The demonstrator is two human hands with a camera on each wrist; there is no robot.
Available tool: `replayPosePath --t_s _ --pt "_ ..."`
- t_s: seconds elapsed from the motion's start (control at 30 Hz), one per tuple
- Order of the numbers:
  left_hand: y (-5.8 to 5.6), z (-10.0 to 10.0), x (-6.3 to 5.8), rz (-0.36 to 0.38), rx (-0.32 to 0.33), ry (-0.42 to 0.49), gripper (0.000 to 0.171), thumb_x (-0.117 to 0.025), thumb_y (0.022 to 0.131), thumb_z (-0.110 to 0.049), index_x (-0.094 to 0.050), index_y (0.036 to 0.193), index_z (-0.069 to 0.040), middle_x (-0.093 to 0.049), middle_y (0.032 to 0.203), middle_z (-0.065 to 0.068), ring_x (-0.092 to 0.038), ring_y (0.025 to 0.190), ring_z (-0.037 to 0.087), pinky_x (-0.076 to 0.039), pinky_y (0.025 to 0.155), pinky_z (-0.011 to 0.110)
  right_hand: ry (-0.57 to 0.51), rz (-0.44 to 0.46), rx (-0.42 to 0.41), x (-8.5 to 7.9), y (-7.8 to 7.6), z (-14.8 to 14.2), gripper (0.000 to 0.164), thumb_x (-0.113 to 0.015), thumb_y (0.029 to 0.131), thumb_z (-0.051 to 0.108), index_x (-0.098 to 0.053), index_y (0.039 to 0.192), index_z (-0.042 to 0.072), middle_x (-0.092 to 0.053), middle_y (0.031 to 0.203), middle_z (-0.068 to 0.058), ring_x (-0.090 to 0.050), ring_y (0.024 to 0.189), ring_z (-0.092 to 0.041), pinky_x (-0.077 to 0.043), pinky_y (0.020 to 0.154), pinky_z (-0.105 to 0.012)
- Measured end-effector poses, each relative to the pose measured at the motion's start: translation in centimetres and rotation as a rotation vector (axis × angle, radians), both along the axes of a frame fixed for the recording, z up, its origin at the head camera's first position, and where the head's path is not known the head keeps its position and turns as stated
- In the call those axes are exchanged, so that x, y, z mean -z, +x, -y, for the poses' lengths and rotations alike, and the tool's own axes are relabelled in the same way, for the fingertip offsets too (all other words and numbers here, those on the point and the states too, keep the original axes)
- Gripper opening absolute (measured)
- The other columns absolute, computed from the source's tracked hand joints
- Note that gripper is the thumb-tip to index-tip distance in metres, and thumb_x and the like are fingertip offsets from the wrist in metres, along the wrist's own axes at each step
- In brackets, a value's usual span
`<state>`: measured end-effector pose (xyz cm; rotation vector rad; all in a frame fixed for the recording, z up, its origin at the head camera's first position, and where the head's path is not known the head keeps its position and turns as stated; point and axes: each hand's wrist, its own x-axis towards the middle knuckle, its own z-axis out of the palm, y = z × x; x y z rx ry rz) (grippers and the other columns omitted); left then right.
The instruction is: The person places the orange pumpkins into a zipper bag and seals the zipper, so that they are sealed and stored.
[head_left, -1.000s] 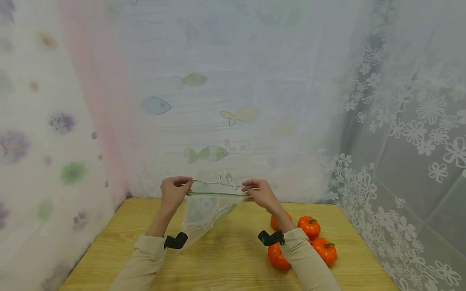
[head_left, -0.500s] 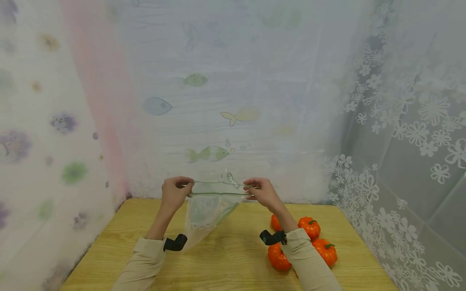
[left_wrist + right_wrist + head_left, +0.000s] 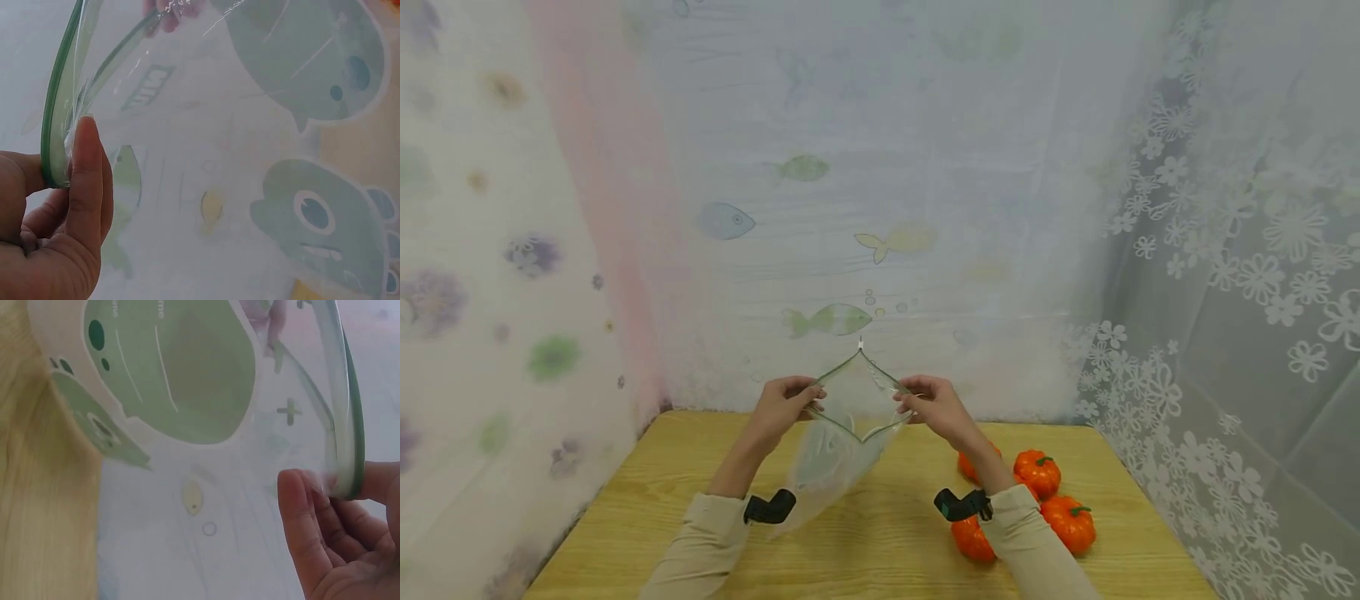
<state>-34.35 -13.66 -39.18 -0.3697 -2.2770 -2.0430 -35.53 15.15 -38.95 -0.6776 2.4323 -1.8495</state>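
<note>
A clear zip bag [image 3: 838, 458] with green cartoon prints and a green zip edge hangs above the table between my hands. Its mouth gapes in a diamond shape in the head view. My left hand [image 3: 786, 404] pinches the left corner of the mouth between thumb and fingers; the left wrist view shows the green zip strip [image 3: 55, 94] running up from that pinch. On the other side my right hand [image 3: 936, 406] pinches the right corner, and the right wrist view shows the zip edge at its fingertips [image 3: 294, 484]. The lower part of the bag slants down to the left.
Several shiny orange toy pumpkins [image 3: 1070, 525] with green stems stand on the wooden table [image 3: 865, 558] at the right, partly hidden behind my right forearm. A pale curtain with fish prints [image 3: 842, 319] hangs behind the table, with flowered curtains at both sides.
The bag's mouth, earlier a narrow slot with two nearly parallel edges, has spread into a diamond. My left hand has moved right, closer to the right hand, which stays nearly in place.
</note>
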Motion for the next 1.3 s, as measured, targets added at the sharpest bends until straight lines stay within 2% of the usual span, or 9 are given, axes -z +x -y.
replayPosePath --t_s 0.2,0.3,0.47,0.6,0.77,0.97,1.03,1.23,1.3 --pt "0.2 -0.5 0.2 0.002 0.068 -0.027 0.036 -0.052 0.107 -0.009 -0.053 0.135 0.013 -0.074 0.105 0.014 -0.071 0.081 0.01 -0.059 0.074 0.022 0.009 -0.012 -0.017 -0.1 0.7 0.6 0.035 -0.058 0.105 0.014 -0.06 0.133 -0.006 -0.067 0.118 -0.023 -0.07 0.098 -0.031 -0.061 0.077 -0.029" --pt "0.3 -0.9 0.2 0.004 0.078 -0.021 0.037 -0.052 0.107 -0.009 -0.051 0.137 0.013 -0.074 0.102 0.011 -0.072 0.081 0.01 -0.06 0.074 0.023 0.013 -0.022 -0.019 -0.1 1.0 0.6 0.036 -0.059 0.105 0.017 -0.06 0.133 -0.006 -0.067 0.118 -0.023 -0.069 0.1 -0.035 -0.06 0.075 -0.028" --pt "0.3 -1.3 0.4 0.027 0.051 0.0 0.038 -0.051 0.107 -0.007 -0.05 0.139 0.012 -0.072 0.11 0.024 -0.072 0.078 0.008 -0.06 0.072 0.022 0.008 -0.017 -0.01 0.0 1.5 0.8 0.04 -0.055 0.107 0.021 -0.057 0.136 -0.006 -0.066 0.12 -0.022 -0.068 0.101 -0.036 -0.061 0.077 -0.03" --pt "0.3 -1.6 0.5 0.034 0.057 0.023 0.04 -0.05 0.107 -0.005 -0.047 0.142 0.014 -0.067 0.117 0.031 -0.072 0.077 0.008 -0.06 0.072 0.023 -0.008 -0.04 0.023 0.5 1.9 0.8 0.04 -0.05 0.109 0.022 -0.057 0.136 -0.007 -0.066 0.119 -0.024 -0.067 0.101 -0.035 -0.062 0.081 -0.034" --pt "0.3 -1.7 0.6 0.027 0.057 0.055 0.038 -0.049 0.107 -0.003 -0.048 0.141 0.014 -0.069 0.114 0.026 -0.071 0.076 0.008 -0.06 0.072 0.024 -0.056 -0.054 0.106 2.0 2.5 0.8 0.041 -0.045 0.111 0.024 -0.059 0.134 -0.008 -0.066 0.117 -0.023 -0.067 0.1 -0.028 -0.06 0.09 -0.04" --pt "0.5 -1.6 0.5 0.014 0.046 0.096 0.036 -0.051 0.106 -0.001 -0.051 0.137 0.015 -0.071 0.109 0.023 -0.071 0.075 0.008 -0.061 0.071 0.024 -0.147 -0.056 0.171 4.0 3.3 0.5 0.044 -0.041 0.112 0.025 -0.062 0.126 -0.011 -0.066 0.114 -0.027 -0.066 0.102 -0.043 -0.059 0.092 -0.046" --pt "0.5 -1.5 0.5 0.009 0.047 0.102 0.037 -0.051 0.106 -0.001 -0.05 0.138 0.016 -0.072 0.107 0.02 -0.071 0.075 0.007 -0.061 0.071 0.024 -0.158 -0.054 0.193 4.7 3.5 0.3 0.044 -0.041 0.112 0.025 -0.063 0.124 -0.01 -0.066 0.113 -0.028 -0.065 0.102 -0.044 -0.059 0.091 -0.047" --pt "0.6 -1.2 0.8 0.017 0.041 0.123 0.037 -0.05 0.107 -0.003 -0.049 0.139 0.015 -0.07 0.113 0.023 -0.071 0.076 0.006 -0.06 0.071 0.022 -0.171 -0.019 0.232 6.8 4.2 -0.5 0.041 -0.041 0.112 0.023 -0.066 0.122 -0.008 -0.066 0.113 -0.029 -0.068 0.095 -0.029 -0.059 0.089 -0.043" --pt "0.6 -1.2 0.9 0.025 0.035 0.127 0.036 -0.049 0.107 -0.003 -0.051 0.138 0.014 -0.07 0.114 0.023 -0.071 0.076 0.007 -0.06 0.071 0.022 -0.175 -0.013 0.235 7.3 4.5 -0.8 0.04 -0.042 0.112 0.022 -0.066 0.122 -0.009 -0.066 0.112 -0.029 -0.068 0.094 -0.029 -0.06 0.088 -0.043"
